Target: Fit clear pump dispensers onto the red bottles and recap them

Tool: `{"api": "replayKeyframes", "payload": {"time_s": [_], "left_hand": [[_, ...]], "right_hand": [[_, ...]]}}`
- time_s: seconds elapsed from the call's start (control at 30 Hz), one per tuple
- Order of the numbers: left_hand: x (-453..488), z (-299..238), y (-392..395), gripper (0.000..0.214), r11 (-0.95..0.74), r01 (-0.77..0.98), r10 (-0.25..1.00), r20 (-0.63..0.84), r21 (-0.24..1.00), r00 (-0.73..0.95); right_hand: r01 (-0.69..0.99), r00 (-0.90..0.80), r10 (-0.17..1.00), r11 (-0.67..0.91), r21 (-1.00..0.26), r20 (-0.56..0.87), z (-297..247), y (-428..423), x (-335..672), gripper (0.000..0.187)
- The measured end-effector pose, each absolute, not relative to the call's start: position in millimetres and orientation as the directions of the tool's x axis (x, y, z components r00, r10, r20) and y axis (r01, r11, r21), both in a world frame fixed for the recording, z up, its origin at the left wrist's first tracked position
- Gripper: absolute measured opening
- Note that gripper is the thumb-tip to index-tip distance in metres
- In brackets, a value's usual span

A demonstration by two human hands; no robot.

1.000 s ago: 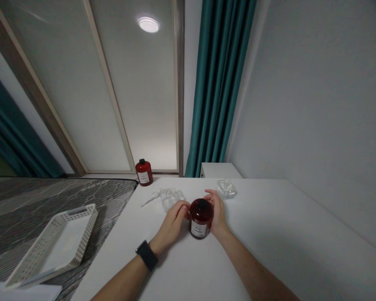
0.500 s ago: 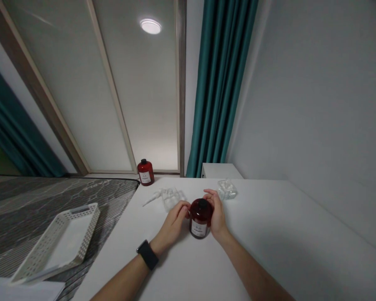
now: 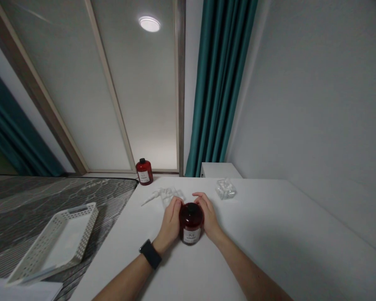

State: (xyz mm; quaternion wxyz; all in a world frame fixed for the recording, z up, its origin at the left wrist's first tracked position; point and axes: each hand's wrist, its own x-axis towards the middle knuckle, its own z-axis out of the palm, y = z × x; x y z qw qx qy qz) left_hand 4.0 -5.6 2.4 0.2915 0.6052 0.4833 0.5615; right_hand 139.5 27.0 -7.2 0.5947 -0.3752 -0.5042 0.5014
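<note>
A dark red bottle [image 3: 191, 221] with a black cap and a white label stands upright on the white table [image 3: 253, 259]. Its left side is wrapped by my left hand [image 3: 172, 219], which has a dark watch at the wrist. Against the right side rests my right hand [image 3: 208, 217], fingers curved around behind it. Both hands hold the bottle between them. Just beyond my left hand lies crumpled clear plastic [image 3: 167, 194], partly hidden by the fingers. A clear plastic packet [image 3: 226, 189] sits farther back on the right.
A second red bottle [image 3: 144, 172] stands at the table's far left corner. Left of the table, lower down, is a white perforated basket [image 3: 90, 232] by some white sheets [image 3: 34, 289]. A white cabinet [image 3: 221, 170] and a teal curtain [image 3: 222, 83] are behind the table.
The bottle has shifted slightly left and closer to me. My left hand has gone from fingertips at its edge to lying along its side; my right hand has moved left with it.
</note>
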Motion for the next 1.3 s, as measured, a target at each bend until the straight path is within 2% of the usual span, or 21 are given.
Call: {"api": "replayKeyframes", "payload": {"time_s": [0.17,0.37,0.47,0.6,0.7,0.77,0.87,1.03,1.13,1.3], "left_hand": [[2.3,-2.2,-7.0,0.020,-0.363,0.326,0.893,0.425,0.873,-0.145],[-7.5,-3.8,-5.5,0.018,-0.469,0.484,0.841,0.541,0.739,-0.010],[-13.9,0.5,-4.5,0.016,-0.520,0.546,0.797,0.603,0.657,0.033],[-28.0,5.3,-1.5,0.015,-0.578,0.628,0.724,0.683,0.521,0.099],[-44.4,6.9,3.8,0.014,-0.602,0.704,0.670,0.718,0.378,0.188],[-56.5,7.8,8.7,0.015,-0.583,0.745,0.651,0.735,0.325,0.189],[-72.2,7.7,17.4,0.027,-0.512,0.799,0.667,0.731,0.315,0.139],[-83.6,-3.6,29.0,0.060,-0.406,0.854,0.793,0.589,0.324,0.154],[-83.2,-13.0,32.0,0.063,-0.387,0.863,0.838,0.514,0.323,0.183],[-80.6,-15.5,33.2,0.053,-0.381,0.834,0.867,0.468,0.399,0.172]], "right_hand": [[-0.094,0.015,0.951,0.308,-0.947,0.308,-2.2,23.7,144.7,0.026],[0.071,-0.048,0.845,0.535,-0.842,0.533,15.2,11.6,156.8,0.031],[0.108,-0.131,0.777,0.628,-0.771,0.615,21.3,5.6,158.0,0.024],[0.122,-0.248,0.738,0.667,-0.735,0.628,23.5,3.7,157.7,0.014],[0.112,-0.274,0.739,0.660,-0.743,0.615,24.4,4.0,158.2,0.011],[0.106,-0.284,0.739,0.658,-0.746,0.611,25.7,4.1,159.1,0.010],[0.110,-0.300,0.733,0.662,-0.741,0.611,27.7,4.0,160.5,0.009],[0.111,-0.294,0.734,0.663,-0.741,0.613,25.7,6.6,162.8,0.010],[0.089,-0.258,0.759,0.635,-0.767,0.598,20.7,10.6,163.8,0.015],[0.013,-0.246,0.852,0.479,-0.878,0.462,18.3,14.6,164.1,0.028]]}}
